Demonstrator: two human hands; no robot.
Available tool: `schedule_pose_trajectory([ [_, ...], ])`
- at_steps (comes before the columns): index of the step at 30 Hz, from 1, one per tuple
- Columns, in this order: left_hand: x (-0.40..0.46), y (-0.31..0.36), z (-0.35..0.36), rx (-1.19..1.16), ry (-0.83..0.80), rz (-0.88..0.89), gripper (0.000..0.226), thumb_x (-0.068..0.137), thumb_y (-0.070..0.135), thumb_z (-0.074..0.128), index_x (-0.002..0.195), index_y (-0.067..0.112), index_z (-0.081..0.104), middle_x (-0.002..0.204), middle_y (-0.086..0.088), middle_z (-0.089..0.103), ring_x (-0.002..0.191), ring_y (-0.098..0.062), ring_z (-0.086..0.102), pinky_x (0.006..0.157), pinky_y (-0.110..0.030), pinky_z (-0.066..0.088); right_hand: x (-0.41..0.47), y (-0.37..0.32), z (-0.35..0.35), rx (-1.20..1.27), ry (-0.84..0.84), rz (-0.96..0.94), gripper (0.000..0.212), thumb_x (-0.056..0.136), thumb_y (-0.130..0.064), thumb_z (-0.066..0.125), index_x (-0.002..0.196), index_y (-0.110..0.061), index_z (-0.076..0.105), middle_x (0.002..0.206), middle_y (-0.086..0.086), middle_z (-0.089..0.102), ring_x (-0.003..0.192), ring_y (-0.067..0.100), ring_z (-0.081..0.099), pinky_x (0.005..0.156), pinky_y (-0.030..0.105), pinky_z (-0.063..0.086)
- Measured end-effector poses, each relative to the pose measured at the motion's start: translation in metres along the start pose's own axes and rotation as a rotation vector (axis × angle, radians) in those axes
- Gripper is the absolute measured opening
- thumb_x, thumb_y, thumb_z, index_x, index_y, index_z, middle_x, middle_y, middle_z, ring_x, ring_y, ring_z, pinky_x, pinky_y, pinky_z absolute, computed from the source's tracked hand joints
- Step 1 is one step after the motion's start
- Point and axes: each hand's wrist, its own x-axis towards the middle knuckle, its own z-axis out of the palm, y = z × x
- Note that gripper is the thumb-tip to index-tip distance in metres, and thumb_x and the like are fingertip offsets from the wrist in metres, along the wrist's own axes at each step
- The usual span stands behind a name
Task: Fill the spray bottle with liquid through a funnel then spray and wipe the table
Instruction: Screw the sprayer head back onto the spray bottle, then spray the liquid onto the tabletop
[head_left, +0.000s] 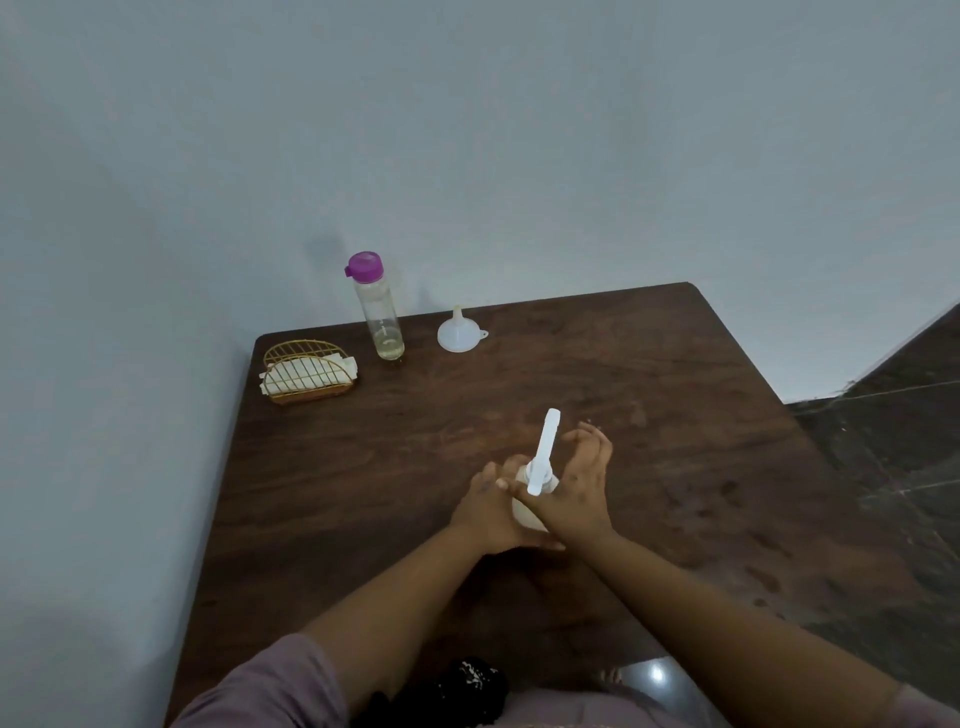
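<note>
spray bottle (535, 499): white, upright mid-desk, long white head on | funnel (459, 333): white, inverted, spout up, far side | clear bottle (380, 307): purple cap, upright, little liquid

A dark wooden table (675, 415) stands against pale blue-grey walls (467, 130), dark marbled floor (893, 426) beside it.

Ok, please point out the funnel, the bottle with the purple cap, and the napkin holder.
funnel (457, 336): head view, on its white cone.
bottle with the purple cap (383, 322): head view, on its clear body.
napkin holder (306, 364): head view, on its gold wire front.
</note>
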Motion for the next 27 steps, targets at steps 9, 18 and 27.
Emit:
schedule_pose_trajectory([
  [9,-0.011,0.005,-0.001,-0.223,-0.043,0.058,0.117,0.049,0.045,0.094,0.147,0.037,0.032,0.148,0.009,0.042,0.134,-0.013,0.042,0.111,-0.042,0.040,0.021,0.002,-0.008,0.007,-0.261,-0.241,0.055,0.077,-0.011,0.066,0.129,-0.007,0.047,0.116,-0.004,0.056,0.089,0.002,0.059,0.081,0.025,0.054],
  [18,-0.063,0.078,0.069,-0.422,-0.116,0.071,0.084,0.068,0.045,0.087,0.138,0.030,0.043,0.136,0.008,0.054,0.125,-0.013,0.052,0.104,-0.038,0.048,-0.005,0.007,-0.071,0.229,-0.417,0.288,0.013,0.084,-0.018,0.066,0.095,-0.012,0.063,0.084,0.011,0.068,0.065,0.019,0.070,0.071,0.042,0.055],
  [27,-0.096,0.124,0.159,-0.614,-0.051,-0.083,0.100,0.055,0.059,0.086,0.140,0.034,0.040,0.136,0.015,0.055,0.125,-0.007,0.052,0.103,-0.037,0.049,-0.054,0.056,-0.122,0.080,-0.628,0.323,0.037,0.074,-0.036,0.080,0.103,-0.018,0.067,0.085,0.000,0.068,0.083,0.015,0.066,0.074,0.028,0.051],
])
